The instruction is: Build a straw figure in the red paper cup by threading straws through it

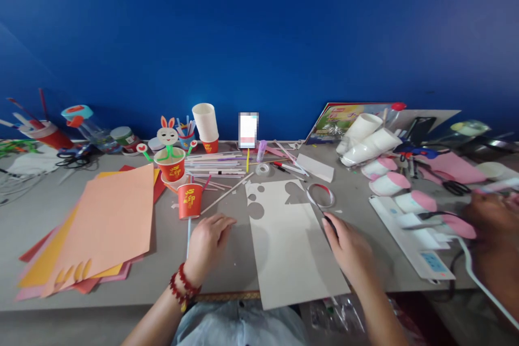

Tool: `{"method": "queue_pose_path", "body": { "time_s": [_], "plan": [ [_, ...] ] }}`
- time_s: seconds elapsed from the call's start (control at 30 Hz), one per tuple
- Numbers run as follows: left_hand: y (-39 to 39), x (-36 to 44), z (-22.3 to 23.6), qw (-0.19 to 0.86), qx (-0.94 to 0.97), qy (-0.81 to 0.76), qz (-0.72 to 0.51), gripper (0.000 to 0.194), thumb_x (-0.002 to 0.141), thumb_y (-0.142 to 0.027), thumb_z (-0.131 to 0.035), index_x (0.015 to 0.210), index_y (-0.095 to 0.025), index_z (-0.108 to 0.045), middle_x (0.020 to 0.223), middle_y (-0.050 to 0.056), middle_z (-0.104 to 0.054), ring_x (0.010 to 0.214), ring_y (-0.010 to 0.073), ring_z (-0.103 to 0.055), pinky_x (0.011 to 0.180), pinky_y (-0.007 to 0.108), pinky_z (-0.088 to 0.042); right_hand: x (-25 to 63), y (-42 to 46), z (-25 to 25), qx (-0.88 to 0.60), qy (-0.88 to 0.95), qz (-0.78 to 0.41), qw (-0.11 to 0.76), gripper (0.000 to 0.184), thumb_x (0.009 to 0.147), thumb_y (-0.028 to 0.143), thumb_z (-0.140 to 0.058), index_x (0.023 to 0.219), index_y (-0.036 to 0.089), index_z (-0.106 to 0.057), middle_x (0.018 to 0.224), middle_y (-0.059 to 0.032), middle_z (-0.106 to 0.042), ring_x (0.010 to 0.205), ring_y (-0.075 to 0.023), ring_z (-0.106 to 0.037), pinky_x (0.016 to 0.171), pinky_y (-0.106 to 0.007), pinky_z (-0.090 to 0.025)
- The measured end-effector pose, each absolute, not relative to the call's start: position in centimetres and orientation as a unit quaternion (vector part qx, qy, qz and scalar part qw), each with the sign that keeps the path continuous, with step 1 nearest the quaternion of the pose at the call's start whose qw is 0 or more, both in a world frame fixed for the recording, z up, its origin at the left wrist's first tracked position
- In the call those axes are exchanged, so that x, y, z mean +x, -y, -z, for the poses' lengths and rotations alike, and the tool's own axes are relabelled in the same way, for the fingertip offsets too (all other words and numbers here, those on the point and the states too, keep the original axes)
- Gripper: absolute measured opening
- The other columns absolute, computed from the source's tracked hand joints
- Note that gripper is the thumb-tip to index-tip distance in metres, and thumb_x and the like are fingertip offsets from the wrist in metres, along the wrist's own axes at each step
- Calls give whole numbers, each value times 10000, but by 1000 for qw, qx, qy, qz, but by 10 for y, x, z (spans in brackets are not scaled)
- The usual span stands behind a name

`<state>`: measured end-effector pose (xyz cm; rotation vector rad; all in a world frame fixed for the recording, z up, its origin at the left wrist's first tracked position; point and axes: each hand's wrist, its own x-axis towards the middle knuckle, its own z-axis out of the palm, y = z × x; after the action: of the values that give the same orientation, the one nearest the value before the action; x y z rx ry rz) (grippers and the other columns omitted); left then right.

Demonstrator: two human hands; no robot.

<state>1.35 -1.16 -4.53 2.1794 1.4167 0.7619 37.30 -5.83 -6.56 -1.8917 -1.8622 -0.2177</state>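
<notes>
My left hand (211, 235) is on the grey table beside a red paper cup (190, 200), its fingers loosely bent and nothing visible in them. A pale blue straw (188, 235) runs down from that cup to my wrist. My right hand (349, 246) grips a slim black-handled tool (330, 221), its thin end pointing at a roll of tape (320, 194); its exact kind is unclear. Between my hands lies a white sheet (292, 248) with round and curved pieces cut from its far edge. Behind the cup, a paper rabbit face (167, 135) tops another red cup (172, 168).
Coloured paper sheets (117, 216) are stacked left. Straws and sticks (219, 165) lie toward the blue wall. On the right are a power strip (413, 238), pink-and-white cups (389, 183), bagged white cups (371, 146) and scissors (454, 187). Another person's hand (492, 216) reaches in at far right.
</notes>
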Motion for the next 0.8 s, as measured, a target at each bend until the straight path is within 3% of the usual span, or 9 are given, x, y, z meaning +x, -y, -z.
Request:
{"method": "queue_pose_path", "body": {
  "time_s": [0.1, 0.2, 0.27, 0.4, 0.53, 0.8],
  "plan": [
    [14, 17, 47, 203, 798, -518, -231, 374, 953, -145, -413, 1251, -216, -628, 748, 30, -727, 684, 203, -653, 673, 308, -483, 387, 61, 71, -681, 703, 109, 174, 492, 1037, 455, -300, 1134, 141, -666, 1009, -146, -756, 875, -278, -708, 784, -384, -517],
    [17, 27, 44, 197, 830, -470, -224, 344, 995, -196, -391, 1256, -206, -616, 1079, 85, -742, 973, 226, -681, 848, 369, -524, 391, 59, 73, -671, 722, 115, 122, 463, 1041, 424, -300, 1151, 143, -650, 999, -135, -747, 895, -273, -688, 795, -377, -493],
    [21, 35, 42, 184, 865, -421, -200, 327, 990, -271, -464, 1280, -210, -603, 1301, 109, -660, 1185, 259, -614, 1001, 441, -486, 390, 56, 73, -672, 724, 124, 97, 433, 1038, 403, -316, 1164, 148, -643, 1001, -131, -742, 897, -270, -680, 792, -371, -477],
    [29, 46, 49, 150, 918, -351, -104, 464, 930, -383, -600, 1377, -280, -529, 1519, 107, -476, 1395, 316, -448, 1138, 561, -363, 386, 48, 70, -695, 703, 144, 50, 375, 1028, 370, -363, 1167, 161, -643, 979, -118, -742, 864, -264, -676, 756, -362, -442],
    [32, 47, 58, 133, 935, -324, -54, 533, 929, -460, -586, 1427, -310, -469, 1582, 120, -376, 1455, 330, -362, 1165, 601, -303, 383, 44, 68, -719, 677, 154, 31, 347, 1031, 353, -386, 1163, 164, -646, 961, -103, -743, 860, -260, -676, 748, -361, -413],
    [31, 46, 57, 127, 936, -328, -35, 501, 941, -454, -568, 1413, -306, -487, 1577, 126, -383, 1452, 328, -367, 1164, 611, -283, 389, 30, 65, -740, 652, 168, -8, 326, 1022, 361, -439, 1166, 158, -649, 931, -117, -725, 845, -279, -657, 711, -364, -378]
  ]
}}
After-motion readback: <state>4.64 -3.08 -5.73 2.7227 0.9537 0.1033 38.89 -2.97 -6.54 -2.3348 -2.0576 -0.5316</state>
